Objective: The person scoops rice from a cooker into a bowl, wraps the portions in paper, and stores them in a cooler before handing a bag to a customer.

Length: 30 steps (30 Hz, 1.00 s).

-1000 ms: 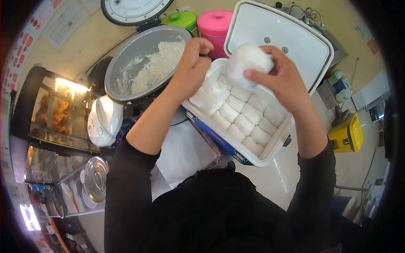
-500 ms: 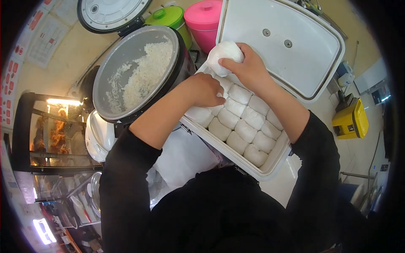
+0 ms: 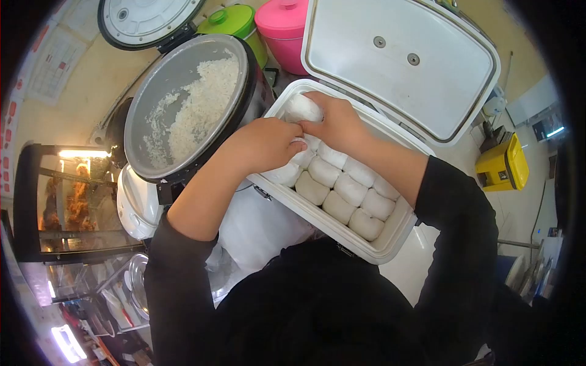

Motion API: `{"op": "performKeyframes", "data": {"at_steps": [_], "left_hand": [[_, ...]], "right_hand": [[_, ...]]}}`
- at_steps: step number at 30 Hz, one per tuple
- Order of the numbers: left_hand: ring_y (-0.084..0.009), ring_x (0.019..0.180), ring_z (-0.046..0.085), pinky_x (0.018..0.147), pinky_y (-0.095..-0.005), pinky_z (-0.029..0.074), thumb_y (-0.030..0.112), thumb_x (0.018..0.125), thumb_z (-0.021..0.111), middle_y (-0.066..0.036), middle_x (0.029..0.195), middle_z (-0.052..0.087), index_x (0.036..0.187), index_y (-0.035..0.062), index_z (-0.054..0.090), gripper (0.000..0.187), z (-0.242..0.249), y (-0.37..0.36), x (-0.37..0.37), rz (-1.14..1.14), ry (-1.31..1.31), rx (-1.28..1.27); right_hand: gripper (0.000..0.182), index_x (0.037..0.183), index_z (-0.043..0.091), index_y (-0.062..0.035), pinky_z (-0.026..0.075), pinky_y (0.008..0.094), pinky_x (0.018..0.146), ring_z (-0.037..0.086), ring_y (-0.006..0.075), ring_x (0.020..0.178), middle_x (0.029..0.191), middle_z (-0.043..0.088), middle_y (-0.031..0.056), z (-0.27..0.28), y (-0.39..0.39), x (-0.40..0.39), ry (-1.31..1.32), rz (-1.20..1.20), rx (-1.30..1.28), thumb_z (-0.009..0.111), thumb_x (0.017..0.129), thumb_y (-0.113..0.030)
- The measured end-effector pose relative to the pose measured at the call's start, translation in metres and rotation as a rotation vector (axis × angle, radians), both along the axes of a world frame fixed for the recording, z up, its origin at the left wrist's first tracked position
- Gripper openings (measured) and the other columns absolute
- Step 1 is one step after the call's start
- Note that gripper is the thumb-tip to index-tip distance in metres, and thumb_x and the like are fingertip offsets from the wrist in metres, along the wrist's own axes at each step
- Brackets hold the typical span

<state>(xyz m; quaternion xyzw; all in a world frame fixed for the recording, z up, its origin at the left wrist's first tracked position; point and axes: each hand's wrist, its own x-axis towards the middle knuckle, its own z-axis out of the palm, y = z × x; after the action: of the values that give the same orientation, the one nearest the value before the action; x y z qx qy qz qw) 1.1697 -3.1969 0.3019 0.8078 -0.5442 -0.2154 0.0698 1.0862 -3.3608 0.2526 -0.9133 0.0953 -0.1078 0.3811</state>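
"While the right hand (image 3: pixel 339 125) holds a white bundle (image 3: pixel 302 108), what is the left hand (image 3: pixel 262 146) doing?" asks the first speaker.

"It sits just beside, at eight o'clock from the bundle," says the second. "Its fingers curl in, but nobody can tell if they grip anything. The right hand is plain to see: its fingers and thumb are closed on the bundle."

"Where is the bundle?"

"In the eleven o'clock corner of the white box (image 3: pixel 383 255), up by the wall. The box's lid (image 3: pixel 439 85) is open at one o'clock, and a big pot (image 3: pixel 152 91) with rice (image 3: pixel 204 97) in it is at ten o'clock."

"How should the hands do this part well?"

"Softly, it seems. The bundle looks squishy, so flat fingers are better than a hard poke. The right hand should let it down slowly, and the left should hold back the ones next to it, so none get squashed or ripped."

"And how does it look?"

"White, round and a bit shiny, like a fat little pillow. Its bottom is hard to see. The other bundles (image 3: pixel 325 172) sit close in rows, touching, with thin dark lines between them. Some look a little greyer."
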Motion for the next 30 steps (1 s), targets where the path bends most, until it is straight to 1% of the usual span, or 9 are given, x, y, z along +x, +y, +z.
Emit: {"op": "performKeyframes", "data": {"at_steps": [3, 6, 10, 16, 19, 22, 25, 26, 30], "left_hand": [[-0.0352, 0.104, 0.06, 0.09, -0.0431, 0.047, 0.035, 0.086, 0.065, -0.017, 0.107, 0.064, 0.12, 0.005, 0.055, 0.047, 0.002, 0.018, -0.011, 0.038, 0.04, -0.166], [-0.0366, 0.118, 0.049, 0.099, -0.0433, 0.042, 0.039, 0.081, 0.069, -0.018, 0.125, 0.051, 0.126, 0.0028, 0.046, 0.061, -0.024, 0.037, -0.02, -0.118, -0.197, -0.465], [-0.0396, 0.128, 0.038, 0.106, -0.0459, 0.036, 0.042, 0.079, 0.069, -0.021, 0.134, 0.041, 0.13, 0.0003, 0.042, 0.071, -0.037, 0.044, -0.029, -0.028, -0.266, -0.458], [-0.0384, 0.139, 0.027, 0.112, -0.0507, 0.027, 0.039, 0.08, 0.069, -0.023, 0.147, 0.03, 0.143, -0.0011, 0.029, 0.085, -0.041, 0.037, -0.031, -0.036, -0.342, -0.416], [-0.0369, 0.141, 0.024, 0.114, -0.0508, 0.022, 0.039, 0.08, 0.069, -0.023, 0.149, 0.028, 0.146, -0.0016, 0.024, 0.09, -0.041, 0.032, -0.035, -0.027, -0.354, -0.4], [-0.0363, 0.14, 0.026, 0.114, -0.0512, 0.022, 0.042, 0.077, 0.071, -0.023, 0.147, 0.031, 0.144, -0.0028, 0.027, 0.092, -0.036, 0.024, -0.035, -0.039, -0.34, -0.424], [-0.0356, 0.139, 0.028, 0.114, -0.051, 0.022, 0.041, 0.074, 0.073, -0.022, 0.146, 0.034, 0.142, -0.0036, 0.03, 0.092, -0.037, 0.022, -0.036, -0.01, -0.263, -0.327], [-0.0353, 0.139, 0.028, 0.113, -0.0511, 0.022, 0.04, 0.073, 0.073, -0.022, 0.145, 0.034, 0.141, -0.0038, 0.031, 0.091, -0.038, 0.023, -0.037, 0.001, -0.252, -0.335], [-0.0351, 0.139, 0.029, 0.113, -0.052, 0.022, 0.038, 0.073, 0.072, -0.023, 0.145, 0.035, 0.137, -0.0049, 0.038, 0.084, -0.056, 0.026, -0.036, 0.024, -0.227, -0.462]], "right_hand": [[0.061, 0.127, 0.057, -0.0047, 0.051, 0.037, 0.083, 0.065, 0.0313, 0.094, 0.111, 0.065, 0.0213, -0.008, -0.001, 0.001, -0.027, 0.081, -0.134, 0.078, 0.073, -0.025], [0.059, 0.127, 0.057, -0.0042, 0.051, 0.0353, 0.081, 0.066, 0.0283, 0.09, 0.113, 0.064, 0.0198, -0.01, 0.003, 0.0, 0.026, 0.07, -0.1, 0.076, 0.076, -0.024], [0.056, 0.13, 0.055, -0.0025, 0.051, 0.0333, 0.08, 0.066, 0.0216, 0.086, 0.112, 0.066, 0.0168, -0.005, 0.002, 0.001, 0.05, 0.07, 0.13, 0.072, 0.081, -0.024], [0.044, 0.122, 0.061, 0.0, 0.051, 0.0314, 0.077, 0.064, 0.0163, 0.083, 0.095, 0.069, 0.0158, -0.019, 0.007, 0.003, 0.016, 0.011, 0.181, 0.067, 0.086, -0.024], [0.046, 0.115, 0.065, 0.0019, 0.051, 0.0384, 0.082, 0.067, 0.0324, 0.092, 0.103, 0.068, 0.022, 0.002, 0.023, -0.009, 0.211, -0.026, 0.263, 0.065, 0.083, -0.031], [0.039, 0.114, 0.065, 0.0011, 0.05, 0.0368, 0.08, 0.066, 0.0321, 0.092, 0.101, 0.068, 0.0236, 0.0, 0.013, -0.007, 0.253, 0.053, 0.305, 0.061, 0.084, -0.024], [0.034, 0.114, 0.065, -0.0002, 0.049, 0.0356, 0.083, 0.064, 0.0318, 0.097, 0.105, 0.066, 0.025, 0.0, 0.002, -0.001, 0.194, -0.13, 0.917, 0.057, 0.084, -0.015], [0.035, 0.115, 0.063, -0.0013, 0.048, 0.0348, 0.086, 0.062, 0.0319, 0.1, 0.108, 0.064, 0.0233, -0.038, -0.01, 0.001, 0.05, 0.053, 0.612, 0.054, 0.082, -0.008], [0.038, 0.118, 0.06, 0.0011, 0.046, 0.0349, 0.091, 0.06, 0.0299, 0.104, 0.113, 0.062, 0.0178, -0.026, -0.009, -0.005, 0.105, 0.195, 0.181, 0.053, 0.081, -0.001]]}}
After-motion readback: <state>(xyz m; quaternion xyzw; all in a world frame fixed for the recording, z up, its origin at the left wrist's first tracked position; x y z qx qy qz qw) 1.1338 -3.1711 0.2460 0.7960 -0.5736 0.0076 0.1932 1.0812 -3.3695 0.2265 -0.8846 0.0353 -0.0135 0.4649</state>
